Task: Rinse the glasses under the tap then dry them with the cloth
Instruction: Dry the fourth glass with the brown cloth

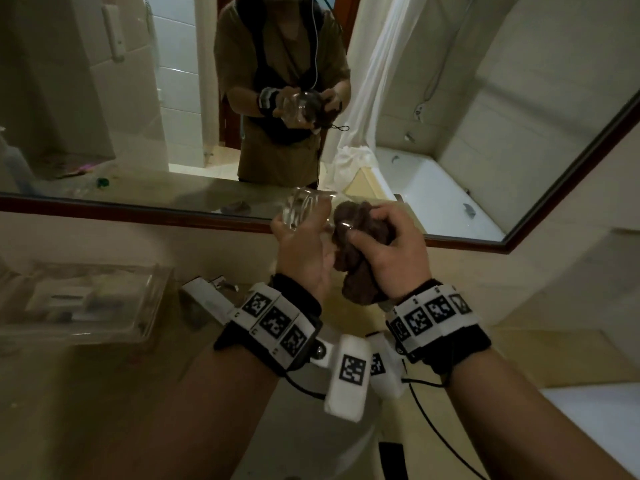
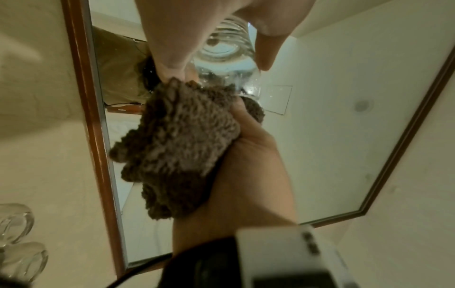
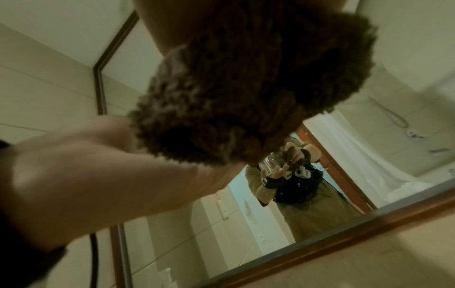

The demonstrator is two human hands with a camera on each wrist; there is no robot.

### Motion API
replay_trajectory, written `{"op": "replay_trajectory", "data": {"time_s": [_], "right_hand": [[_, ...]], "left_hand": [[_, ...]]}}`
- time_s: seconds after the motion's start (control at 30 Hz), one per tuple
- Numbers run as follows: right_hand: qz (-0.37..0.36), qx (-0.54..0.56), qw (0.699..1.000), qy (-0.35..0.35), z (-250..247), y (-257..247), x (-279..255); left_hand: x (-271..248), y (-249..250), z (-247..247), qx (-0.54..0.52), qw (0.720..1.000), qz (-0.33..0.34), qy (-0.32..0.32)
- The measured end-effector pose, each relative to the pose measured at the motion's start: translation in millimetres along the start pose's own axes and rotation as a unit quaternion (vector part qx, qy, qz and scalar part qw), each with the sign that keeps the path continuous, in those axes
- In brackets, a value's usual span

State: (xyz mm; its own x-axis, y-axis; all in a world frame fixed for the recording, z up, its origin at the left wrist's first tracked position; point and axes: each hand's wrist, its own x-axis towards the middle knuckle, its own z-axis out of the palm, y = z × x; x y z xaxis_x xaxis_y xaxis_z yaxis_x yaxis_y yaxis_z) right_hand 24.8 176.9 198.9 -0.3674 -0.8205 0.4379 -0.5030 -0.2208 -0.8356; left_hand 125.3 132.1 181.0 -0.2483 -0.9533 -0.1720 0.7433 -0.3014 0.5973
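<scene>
A clear ribbed glass (image 1: 304, 207) lies tilted on its side in my left hand (image 1: 298, 237), held up in front of the mirror. In the left wrist view the fingers and thumb curl round the glass (image 2: 229, 56). My right hand (image 1: 389, 245) grips a bunched brown cloth (image 1: 353, 251) and presses it against the glass's right end. The cloth (image 2: 177, 140) hangs down past the right hand (image 2: 246, 165). In the right wrist view the cloth (image 3: 246, 87) fills the picture and hides the glass. Two more glasses (image 2: 14, 226) stand on the counter at the left.
A wood-framed mirror (image 1: 138, 211) runs along the wall just behind the hands. A clear plastic tray (image 1: 86, 299) sits on the counter at the left, with the tap (image 1: 207, 296) beside it. The white basin (image 1: 311, 445) lies under my wrists.
</scene>
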Motion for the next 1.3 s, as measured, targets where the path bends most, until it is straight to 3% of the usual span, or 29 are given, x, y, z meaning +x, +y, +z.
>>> {"op": "replay_trajectory", "data": {"time_s": [0.13, 0.3, 0.37, 0.5, 0.6, 0.77, 0.9, 1.07, 1.3], "right_hand": [[0.042, -0.029, 0.999, 0.009, 6.2, 3.0, 0.9], [0.098, 0.033, 0.993, -0.063, 2.1, -0.8, -6.0], [0.078, 0.007, 0.995, -0.059, 2.4, -0.5, -9.2], [0.033, -0.030, 0.999, 0.019, -1.8, 2.1, -5.3], [0.006, -0.025, 0.999, 0.026, -5.5, 3.8, -0.8], [0.022, 0.000, 0.999, -0.025, -1.4, 4.1, -5.8], [0.089, 0.078, 0.989, -0.085, -5.4, 5.9, -5.0], [0.016, 0.004, 1.000, -0.015, -4.7, 10.6, -3.6], [-0.037, -0.064, 0.997, -0.028, -5.6, 18.3, -5.3]], "left_hand": [[-3.5, -1.3, -8.2, -0.019, 0.999, -0.026, -0.032], [0.9, -6.0, -20.7, 0.034, 0.999, -0.032, 0.011], [-0.2, -3.9, -23.8, 0.060, 0.998, -0.021, 0.001], [-2.8, 0.0, -25.5, 0.123, 0.992, 0.021, -0.028], [-1.5, 4.4, -27.2, 0.154, 0.986, 0.035, -0.049], [-2.3, 9.0, -29.4, 0.131, 0.989, 0.027, -0.063], [-2.6, 9.9, -33.2, 0.120, 0.991, 0.023, -0.055], [-4.7, 7.1, -33.8, 0.128, 0.990, 0.020, -0.058], [-5.4, 10.2, -30.1, 0.128, 0.989, 0.026, -0.067]]}}
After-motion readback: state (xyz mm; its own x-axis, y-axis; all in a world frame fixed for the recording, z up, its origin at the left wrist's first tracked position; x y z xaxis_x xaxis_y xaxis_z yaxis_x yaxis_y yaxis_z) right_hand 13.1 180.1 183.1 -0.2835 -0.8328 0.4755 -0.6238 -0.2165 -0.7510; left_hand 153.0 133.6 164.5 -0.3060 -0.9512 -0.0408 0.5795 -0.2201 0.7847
